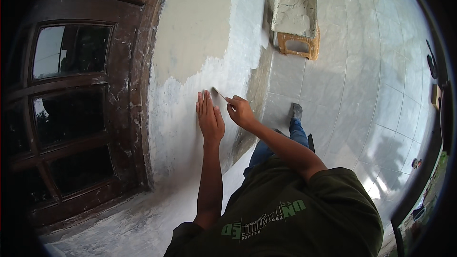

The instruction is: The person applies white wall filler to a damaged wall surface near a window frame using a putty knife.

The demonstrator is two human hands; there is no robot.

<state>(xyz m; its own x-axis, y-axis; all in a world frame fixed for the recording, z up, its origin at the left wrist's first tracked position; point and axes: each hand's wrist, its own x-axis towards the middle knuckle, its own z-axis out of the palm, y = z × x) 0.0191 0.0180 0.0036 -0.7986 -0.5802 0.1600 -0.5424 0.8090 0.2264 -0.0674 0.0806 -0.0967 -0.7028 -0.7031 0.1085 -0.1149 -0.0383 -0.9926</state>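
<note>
My left hand (209,121) lies flat against the whitish, patchy wall (183,119), with its fingers stretched upward. Just to the right, my right hand (241,113) grips a small putty knife (220,94) with a thin handle and a dark tip. The tip points up and left, close to the left fingertips. Whether it touches the wall, I cannot tell. Above both hands, a smooth beige coat (193,24) covers the wall and ends in a ragged lower edge.
A dark wooden door (116,128) with glass panes stands at the left. At the upper right, a tray (295,12) of grey-beige paste rests on an orange-yellow plastic stool (309,47). Sheeting covers the tiled floor (352,81). My foot (296,111) is below the stool.
</note>
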